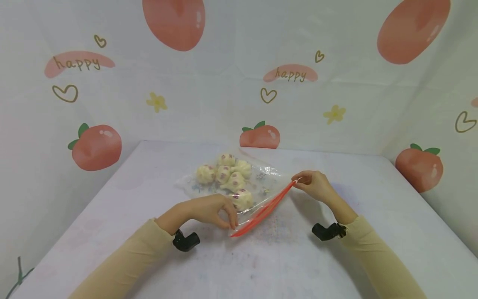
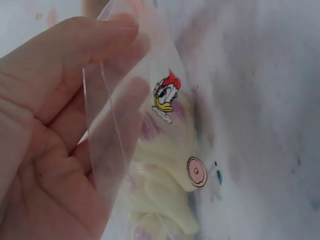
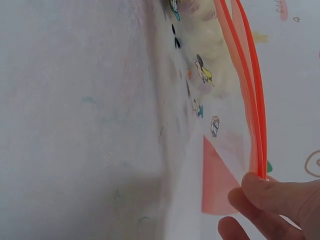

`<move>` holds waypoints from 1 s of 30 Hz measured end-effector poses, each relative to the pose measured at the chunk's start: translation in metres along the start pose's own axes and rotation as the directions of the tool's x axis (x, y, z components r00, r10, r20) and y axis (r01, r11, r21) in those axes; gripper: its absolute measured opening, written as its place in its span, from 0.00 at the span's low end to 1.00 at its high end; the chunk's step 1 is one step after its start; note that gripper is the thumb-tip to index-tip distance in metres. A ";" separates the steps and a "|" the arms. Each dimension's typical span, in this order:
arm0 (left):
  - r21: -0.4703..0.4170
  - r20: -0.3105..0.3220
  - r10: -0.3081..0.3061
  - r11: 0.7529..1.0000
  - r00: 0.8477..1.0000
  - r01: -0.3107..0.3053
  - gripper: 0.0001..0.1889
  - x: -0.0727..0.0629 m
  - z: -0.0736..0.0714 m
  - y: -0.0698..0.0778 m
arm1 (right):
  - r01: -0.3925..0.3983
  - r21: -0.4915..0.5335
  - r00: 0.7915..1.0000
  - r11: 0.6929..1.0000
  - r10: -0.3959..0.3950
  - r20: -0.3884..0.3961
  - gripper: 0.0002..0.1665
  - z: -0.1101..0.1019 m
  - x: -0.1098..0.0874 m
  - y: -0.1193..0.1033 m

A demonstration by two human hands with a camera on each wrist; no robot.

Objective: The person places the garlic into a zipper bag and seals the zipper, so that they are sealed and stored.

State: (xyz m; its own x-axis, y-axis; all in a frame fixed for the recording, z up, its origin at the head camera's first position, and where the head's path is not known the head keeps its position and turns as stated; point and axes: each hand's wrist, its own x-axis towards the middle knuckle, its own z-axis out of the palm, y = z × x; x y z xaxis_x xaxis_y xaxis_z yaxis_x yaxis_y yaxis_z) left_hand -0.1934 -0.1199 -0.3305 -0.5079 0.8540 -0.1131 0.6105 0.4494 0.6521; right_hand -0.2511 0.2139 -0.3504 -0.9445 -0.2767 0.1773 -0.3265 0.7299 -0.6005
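A clear plastic zip bag (image 1: 274, 173) with cartoon prints lies slanted on the table, and several cream garlic bulbs (image 1: 242, 200) with purple streaks sit inside it. Along its near right edge runs an orange-red zip strip (image 1: 263, 213), its two bands slightly apart in the right wrist view. At the near corner, my left hand (image 1: 210, 208) pinches the bag between thumb and fingers; in the left wrist view the film (image 2: 120, 145) covers part of the fingers. My right hand (image 1: 315, 185) pinches the other end of the strip, lifted off the table.
The white table (image 1: 239, 265) reaches back to a cloth backdrop (image 1: 224, 62) printed with fruit, hearts and "happy". Black wrist devices (image 1: 185, 241) hang under both sleeves. A thin green stem-like thing (image 1: 20, 272) shows at the lower left.
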 end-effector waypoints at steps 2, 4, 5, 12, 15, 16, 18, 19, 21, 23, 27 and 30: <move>-0.005 0.006 -0.024 1.000 1.000 0.024 0.09 -0.001 -0.001 0.000 | 0.011 0.014 1.000 1.000 -0.011 -0.006 0.10 0.000 -0.001 -0.001; -0.003 0.011 -0.037 0.999 0.999 0.037 0.09 -0.001 -0.001 0.001 | 0.018 0.028 1.000 0.999 -0.017 -0.016 0.10 0.001 -0.002 -0.002; 0.000 0.014 -0.040 0.999 0.999 0.040 0.09 -0.001 -0.002 0.002 | 0.015 0.035 1.000 0.999 -0.014 -0.019 0.10 0.001 -0.002 -0.002; 0.005 0.030 -0.059 0.998 0.998 0.059 0.09 -0.001 -0.003 0.006 | -0.011 0.080 1.000 0.997 0.011 -0.002 0.12 0.003 -0.005 -0.002; 0.009 0.032 -0.067 0.998 0.997 0.067 0.09 -0.001 -0.003 0.006 | -0.016 0.105 0.999 0.994 0.012 0.035 0.13 0.002 -0.005 0.000; 0.012 0.032 -0.068 0.998 0.997 0.068 0.10 -0.002 -0.003 0.006 | -0.020 0.113 0.999 0.993 0.015 0.050 0.14 0.002 -0.005 0.001; 0.017 0.033 -0.068 0.998 0.997 0.068 0.10 -0.002 -0.003 0.006 | -0.033 0.137 0.997 0.990 0.022 0.080 0.15 0.001 -0.006 0.001; 0.020 0.033 -0.070 0.997 0.997 0.070 0.10 -0.002 -0.003 0.007 | -0.041 0.150 0.995 0.988 0.027 0.095 0.15 0.000 -0.006 0.001; 0.022 0.034 -0.074 0.997 0.997 0.073 0.10 -0.002 -0.003 0.007 | -0.056 0.173 0.992 0.983 0.034 0.123 0.16 -0.002 -0.007 0.002; 0.025 0.036 -0.078 0.997 0.996 0.077 0.10 -0.002 -0.004 0.008 | -0.077 0.196 0.988 0.978 0.049 0.145 0.17 -0.003 -0.008 0.001; 0.036 0.043 -0.094 0.995 0.995 0.092 0.11 -0.002 -0.004 0.010 | -0.110 0.230 0.985 0.967 0.076 0.152 0.22 -0.002 -0.009 -0.002; 0.058 0.053 -0.096 0.994 0.994 0.093 0.11 -0.002 -0.005 0.013 | -0.135 0.247 0.987 0.960 0.107 0.123 0.25 0.002 -0.009 -0.005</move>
State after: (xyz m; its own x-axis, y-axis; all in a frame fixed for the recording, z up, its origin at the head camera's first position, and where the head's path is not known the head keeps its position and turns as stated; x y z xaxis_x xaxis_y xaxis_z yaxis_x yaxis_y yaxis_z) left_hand -0.1868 -0.1170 -0.3180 -0.5316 0.8193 -0.2147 0.5947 0.5415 0.5942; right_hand -0.2406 0.2114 -0.3503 -0.9621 -0.2724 0.0147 -0.1773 0.5834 -0.7926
